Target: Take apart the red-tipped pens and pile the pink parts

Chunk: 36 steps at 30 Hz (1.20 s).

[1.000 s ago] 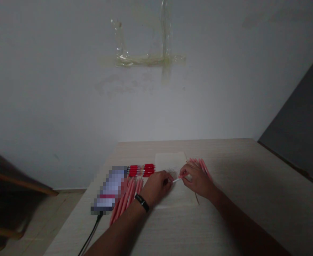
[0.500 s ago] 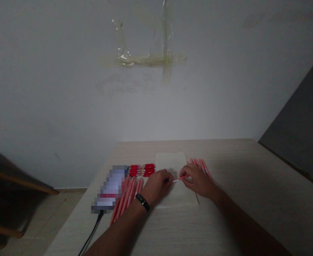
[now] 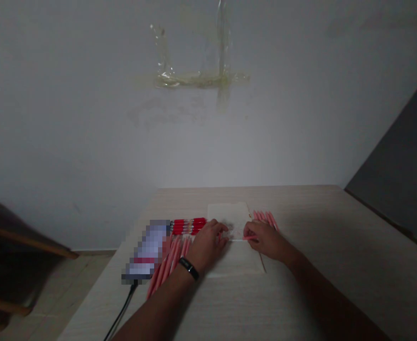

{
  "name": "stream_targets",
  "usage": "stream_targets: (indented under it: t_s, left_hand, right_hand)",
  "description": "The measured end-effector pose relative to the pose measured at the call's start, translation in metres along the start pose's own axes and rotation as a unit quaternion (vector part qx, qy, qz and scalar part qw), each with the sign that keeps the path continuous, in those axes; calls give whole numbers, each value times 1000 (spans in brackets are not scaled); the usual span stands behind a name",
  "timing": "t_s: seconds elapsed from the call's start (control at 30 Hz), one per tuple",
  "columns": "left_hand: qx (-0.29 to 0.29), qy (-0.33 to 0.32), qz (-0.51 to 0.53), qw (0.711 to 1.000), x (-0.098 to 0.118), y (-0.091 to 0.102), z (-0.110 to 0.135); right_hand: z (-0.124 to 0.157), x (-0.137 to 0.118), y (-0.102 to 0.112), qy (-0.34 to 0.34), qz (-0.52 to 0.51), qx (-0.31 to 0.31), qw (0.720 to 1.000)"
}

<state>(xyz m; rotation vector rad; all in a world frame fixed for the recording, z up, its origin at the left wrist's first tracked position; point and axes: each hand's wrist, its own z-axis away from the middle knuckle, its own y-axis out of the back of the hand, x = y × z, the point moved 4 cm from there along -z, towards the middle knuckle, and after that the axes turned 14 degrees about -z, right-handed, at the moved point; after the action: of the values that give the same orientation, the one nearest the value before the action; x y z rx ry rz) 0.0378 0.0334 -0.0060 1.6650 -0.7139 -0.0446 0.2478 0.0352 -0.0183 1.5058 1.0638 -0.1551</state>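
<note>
My left hand (image 3: 209, 239), wearing a black wristband (image 3: 189, 268), is closed in a pinch over a pale sheet (image 3: 230, 265). A bit of pink shows between its fingers. My right hand (image 3: 264, 238) pinches a pink pen part (image 3: 250, 237), its fingers curled. Between the two hands runs a thin white pen refill (image 3: 236, 240), low over the sheet. Most of what the left fingers grip is hidden. Just beyond my right hand lie several pink pens (image 3: 265, 217). More pink pens (image 3: 169, 260) lie beside my left forearm.
Several red pens (image 3: 189, 226) are lined up left of the sheet. A blurred-out phone (image 3: 147, 248) with a black cable (image 3: 123, 308) lies at the table's left. The wall (image 3: 251, 147) rises behind the table (image 3: 318, 265). A dark chair (image 3: 13, 265) stands at far left.
My hands have moved apart, the right one to the right and the left slightly to the left. A longer stretch of the white refill now shows between them.
</note>
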Motion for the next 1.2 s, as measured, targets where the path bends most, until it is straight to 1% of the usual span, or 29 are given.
stream_targets:
  t_s: [0.43,0.63,0.8,0.9,1.0,1.1,1.2]
  left_hand:
    - [-18,3,-8,1000,-1,-2,0]
    - [-22,12,-10,1000,-1,-2,0]
    - [-54,20,4,998,2,0,-1]
    - [-71,28,16,997,4,0,-1]
    - [-84,20,47,995,7,-2,-1]
    - [-106,3,122,987,9,-8,0]
    - [-126,-3,186,974,11,-14,1]
  right_hand:
    - [1,7,-3,8,2,-13,1000]
    - [1,1,0,14,13,14,1000]
    - [0,-10,5,40,13,50,998]
    - [-1,-19,6,58,9,61,996]
    - [-2,-29,6,84,1,66,994]
    - [-3,-40,5,120,9,64,991]
    - [-3,-48,2,138,25,64,988]
